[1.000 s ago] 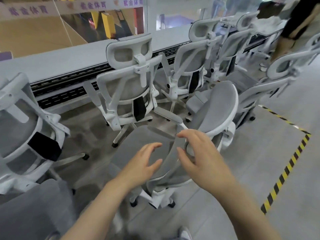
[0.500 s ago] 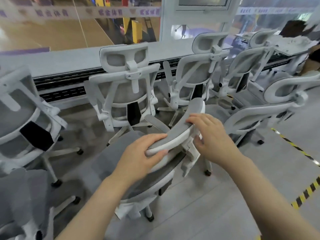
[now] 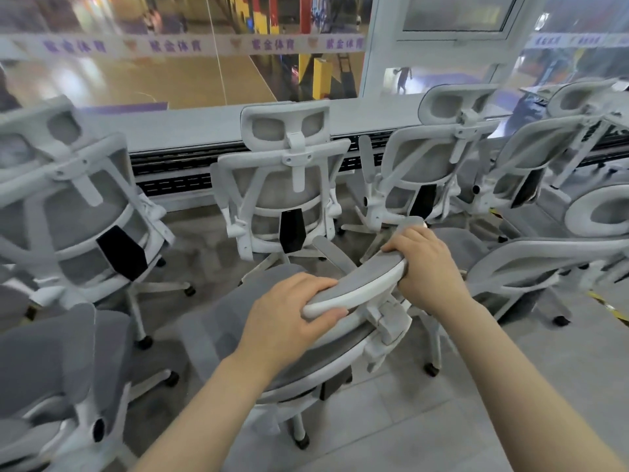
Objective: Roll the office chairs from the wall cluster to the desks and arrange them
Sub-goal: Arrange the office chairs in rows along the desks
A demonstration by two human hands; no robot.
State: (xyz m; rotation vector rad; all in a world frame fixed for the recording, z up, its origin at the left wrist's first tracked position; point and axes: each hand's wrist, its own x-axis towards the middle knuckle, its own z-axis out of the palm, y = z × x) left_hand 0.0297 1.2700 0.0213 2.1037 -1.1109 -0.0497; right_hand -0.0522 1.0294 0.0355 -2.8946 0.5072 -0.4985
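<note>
A white-framed office chair with grey mesh stands right in front of me, its seat point(image 3: 238, 321) facing the long grey desk point(image 3: 190, 127). My left hand point(image 3: 286, 318) grips the near end of its headrest point(image 3: 360, 284). My right hand point(image 3: 425, 264) grips the far end of the same headrest. Several matching chairs stand along the desk with their backs to me: one at the left point(image 3: 78, 212), one in the middle point(image 3: 286, 195), one right of centre point(image 3: 422, 175).
More chairs crowd the right side point(image 3: 558, 253) and the lower left corner point(image 3: 58, 376). Behind the desk runs a glass wall point(image 3: 204, 63). Yellow-black floor tape point(image 3: 616, 313) marks the right edge. Bare grey floor point(image 3: 476, 420) lies behind the held chair.
My hands went from hovering open over the chair to gripping its headrest. The chair turned and now stands more squarely towards the desk, with my view shifted left.
</note>
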